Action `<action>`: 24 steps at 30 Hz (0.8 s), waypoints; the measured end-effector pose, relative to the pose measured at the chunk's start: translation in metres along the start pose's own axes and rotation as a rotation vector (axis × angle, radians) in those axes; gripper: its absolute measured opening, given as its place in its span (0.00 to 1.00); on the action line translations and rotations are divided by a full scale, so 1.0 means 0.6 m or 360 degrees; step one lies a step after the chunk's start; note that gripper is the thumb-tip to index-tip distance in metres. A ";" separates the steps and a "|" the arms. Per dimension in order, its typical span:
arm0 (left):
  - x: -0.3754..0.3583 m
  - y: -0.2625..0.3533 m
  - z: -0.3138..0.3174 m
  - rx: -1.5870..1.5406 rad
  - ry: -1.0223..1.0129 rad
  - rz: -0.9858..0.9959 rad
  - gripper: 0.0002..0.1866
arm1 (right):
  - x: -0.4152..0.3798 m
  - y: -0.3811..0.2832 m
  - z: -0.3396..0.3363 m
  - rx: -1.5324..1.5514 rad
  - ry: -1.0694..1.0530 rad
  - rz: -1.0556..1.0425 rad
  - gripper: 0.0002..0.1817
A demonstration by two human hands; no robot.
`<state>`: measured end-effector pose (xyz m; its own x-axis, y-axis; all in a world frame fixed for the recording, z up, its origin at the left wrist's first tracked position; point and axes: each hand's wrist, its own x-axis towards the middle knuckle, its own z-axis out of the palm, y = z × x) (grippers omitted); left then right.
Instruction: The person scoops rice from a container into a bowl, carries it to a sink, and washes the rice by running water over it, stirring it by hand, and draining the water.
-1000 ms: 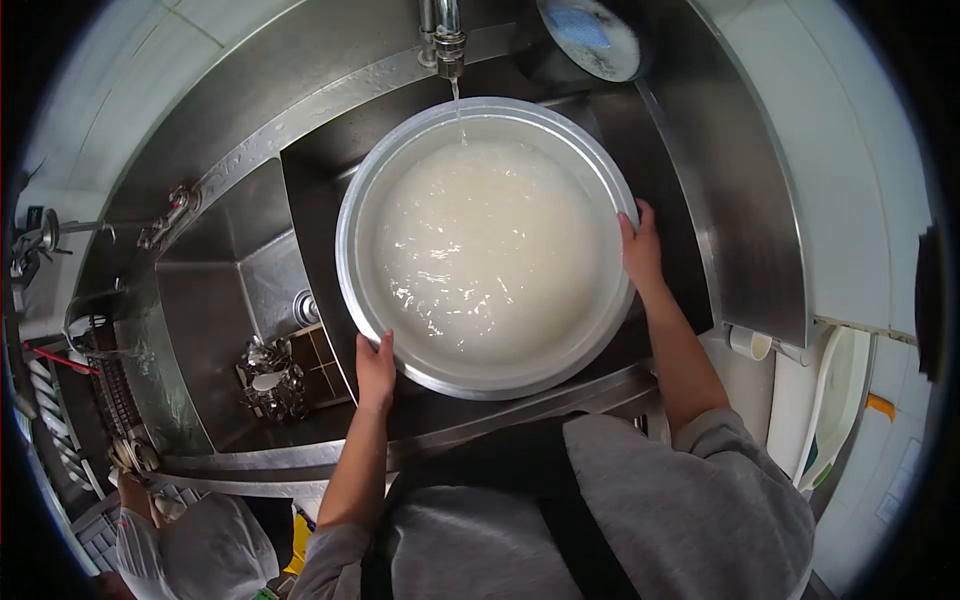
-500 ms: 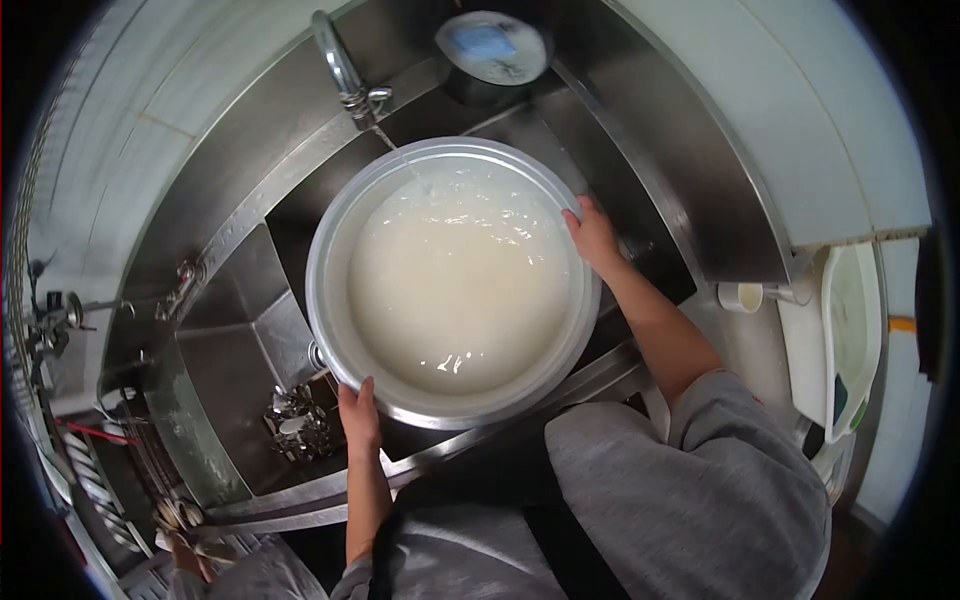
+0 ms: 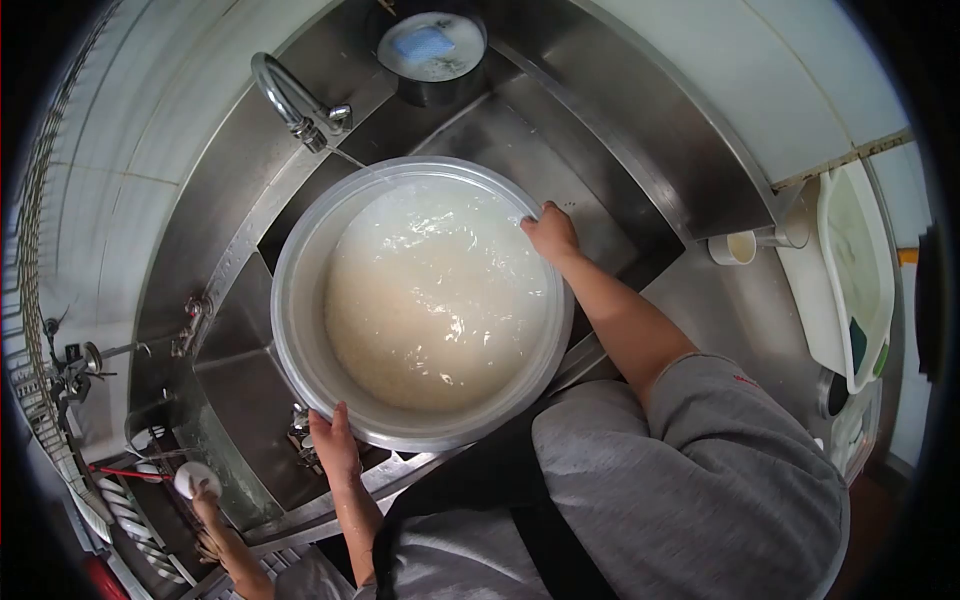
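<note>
A large round metal pot [image 3: 290,270] sits over the sink, its rim grasped from both sides. Cloudy white water [image 3: 450,230] fills much of it, with a beige, grainy layer that looks like rice [image 3: 385,370] showing through on the near left. My left hand [image 3: 336,445] is closed on the near-left rim, thumb on top. On the far-right rim, my right hand [image 3: 552,237] grips with its thumb over the edge. A thin stream from the faucet [image 3: 300,125] runs into the pot at its far-left side.
A basin of foamy water [image 3: 430,85] with a blue sponge stands behind the pot. Metal items [image 3: 303,430] lie in the left sink. A white cup [image 3: 735,248] and a white tub [image 3: 815,290] are at right. Lower left, another person's hand [image 3: 205,500] holds a white dish [image 3: 196,480].
The pot has shifted left in view and its water has swirled, showing more of the beige layer. Both hands keep their hold. The other person's hand has come up with a white dish.
</note>
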<state>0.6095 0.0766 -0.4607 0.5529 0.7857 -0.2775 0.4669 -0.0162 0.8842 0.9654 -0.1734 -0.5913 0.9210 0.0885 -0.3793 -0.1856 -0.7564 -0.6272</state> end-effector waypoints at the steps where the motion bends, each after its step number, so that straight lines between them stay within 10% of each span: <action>1: 0.000 -0.001 -0.002 0.0016 -0.0011 0.0006 0.14 | 0.002 0.005 0.003 0.0010 0.0014 -0.0017 0.26; 24: -0.008 0.114 0.048 0.0162 -0.0089 0.0144 0.15 | 0.088 0.064 0.033 0.0240 0.0145 -0.0508 0.22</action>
<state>0.6588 0.0537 -0.4098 0.6322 0.7426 -0.2212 0.4793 -0.1505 0.8646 1.0001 -0.1848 -0.6487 0.9663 0.2412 -0.0903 0.0739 -0.5956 -0.7999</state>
